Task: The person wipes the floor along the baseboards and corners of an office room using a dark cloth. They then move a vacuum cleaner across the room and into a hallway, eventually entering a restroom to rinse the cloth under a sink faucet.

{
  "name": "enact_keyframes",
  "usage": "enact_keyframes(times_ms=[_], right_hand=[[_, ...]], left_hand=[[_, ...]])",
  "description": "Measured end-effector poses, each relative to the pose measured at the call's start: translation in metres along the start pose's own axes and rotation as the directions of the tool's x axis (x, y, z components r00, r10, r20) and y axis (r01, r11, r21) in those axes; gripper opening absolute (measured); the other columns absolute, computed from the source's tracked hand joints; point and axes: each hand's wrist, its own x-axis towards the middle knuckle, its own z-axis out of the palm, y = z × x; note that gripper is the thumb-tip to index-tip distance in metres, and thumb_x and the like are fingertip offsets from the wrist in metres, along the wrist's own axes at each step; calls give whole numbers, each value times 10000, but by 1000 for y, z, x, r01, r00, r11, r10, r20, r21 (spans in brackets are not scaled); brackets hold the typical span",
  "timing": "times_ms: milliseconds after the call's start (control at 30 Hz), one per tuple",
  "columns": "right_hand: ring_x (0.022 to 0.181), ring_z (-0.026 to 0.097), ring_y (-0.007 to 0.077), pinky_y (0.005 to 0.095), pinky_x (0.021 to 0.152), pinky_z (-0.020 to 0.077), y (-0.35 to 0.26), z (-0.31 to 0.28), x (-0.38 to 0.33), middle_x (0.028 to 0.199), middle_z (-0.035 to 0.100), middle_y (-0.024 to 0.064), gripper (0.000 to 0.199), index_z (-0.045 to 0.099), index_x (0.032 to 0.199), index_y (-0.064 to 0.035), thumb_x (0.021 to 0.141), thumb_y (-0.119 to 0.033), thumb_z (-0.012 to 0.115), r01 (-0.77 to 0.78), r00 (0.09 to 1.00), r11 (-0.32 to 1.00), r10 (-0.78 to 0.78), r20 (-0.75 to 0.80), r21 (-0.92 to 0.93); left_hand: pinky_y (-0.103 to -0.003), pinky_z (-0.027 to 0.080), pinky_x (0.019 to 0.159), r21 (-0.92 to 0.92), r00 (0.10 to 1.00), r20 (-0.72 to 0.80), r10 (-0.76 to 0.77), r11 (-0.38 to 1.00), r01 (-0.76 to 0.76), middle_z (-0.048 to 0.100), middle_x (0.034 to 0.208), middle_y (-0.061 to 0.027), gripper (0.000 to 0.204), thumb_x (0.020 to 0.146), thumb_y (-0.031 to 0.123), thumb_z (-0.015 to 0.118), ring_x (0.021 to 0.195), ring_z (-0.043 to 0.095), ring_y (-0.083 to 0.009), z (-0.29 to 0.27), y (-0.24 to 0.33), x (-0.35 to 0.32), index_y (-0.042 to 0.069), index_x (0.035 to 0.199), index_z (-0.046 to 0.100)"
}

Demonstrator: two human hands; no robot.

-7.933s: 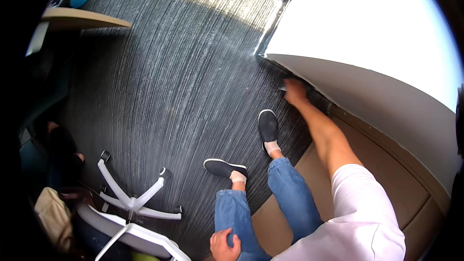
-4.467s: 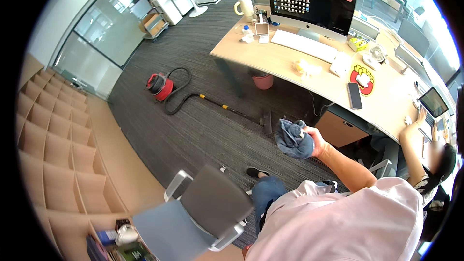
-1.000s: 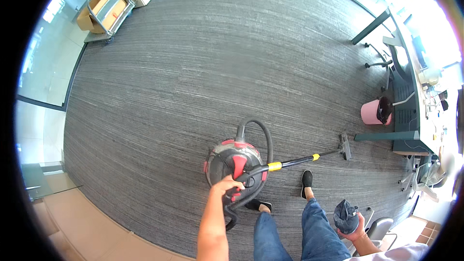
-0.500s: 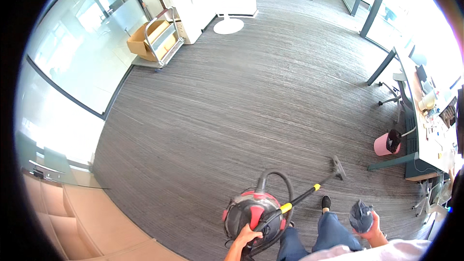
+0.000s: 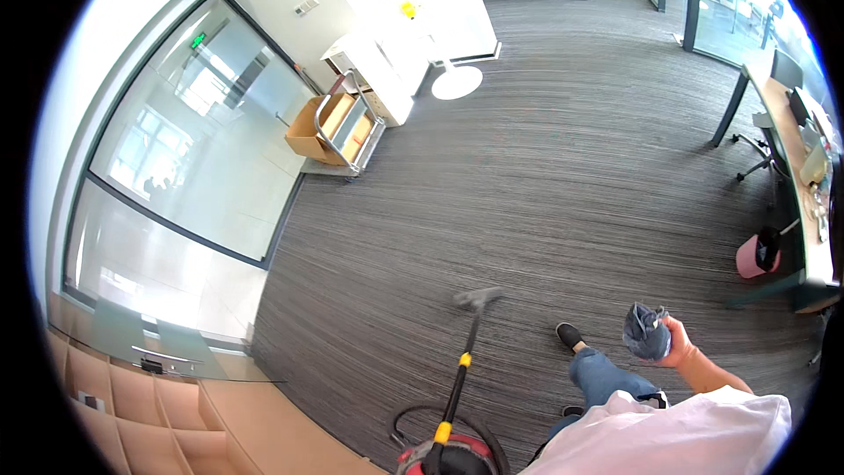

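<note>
With the right hand (image 5: 679,343) clamped by its fingers on the bunched blue cloth (image 5: 646,332) and the left hand out of view, keep the red vacuum (image 5: 444,457) close, its wand (image 5: 459,362) low over the carpet (image 5: 527,167).

Open-plan office interior. Grey striped carpet (image 5: 563,149) covers the floor; glass partition walls (image 5: 193,141) stand left of it, a worktop (image 5: 796,123) with a swivel chair (image 5: 758,142) stands right of it, and a cardboard-laden trolley (image 5: 338,127) stands beside the partition.
</note>
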Motion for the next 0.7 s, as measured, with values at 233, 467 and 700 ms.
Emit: enact_keyframes(times_ms=[233, 467, 700], right_hand=[[983, 630, 299, 459, 961, 458, -94, 144, 210, 1084, 655, 143, 403, 616, 1098, -46, 760, -260, 565, -106, 984, 991, 116, 136, -83], [960, 636, 291, 424, 933, 477, -85, 425, 439, 1045, 668, 136, 348, 632, 1040, -27, 774, -244, 575, -243, 885, 890, 366, 288, -385], [848, 657, 254, 406, 835, 520, 47, 637, 613, 945, 691, 97, 277, 643, 963, -46, 758, -227, 597, -348, 781, 772, 552, 291, -532]], left_hand=[[-374, 497, 744, -212, 987, -156, -40, 977, 6, 641, 950, -66, 375, 688, 130, 684, 847, 613, -244, 43, 139, 5, -47, 1008, 606], [-370, 494, 743, -463, 959, -255, -121, 887, -11, 635, 936, -70, 384, 666, 122, 688, 834, 609, -244, 68, 220, 60, -44, 1001, 600], [-365, 490, 742, -673, 917, -289, -274, 739, 9, 629, 923, -75, 394, 644, 113, 691, 822, 604, -244, 61, 297, 153, -42, 993, 594]])
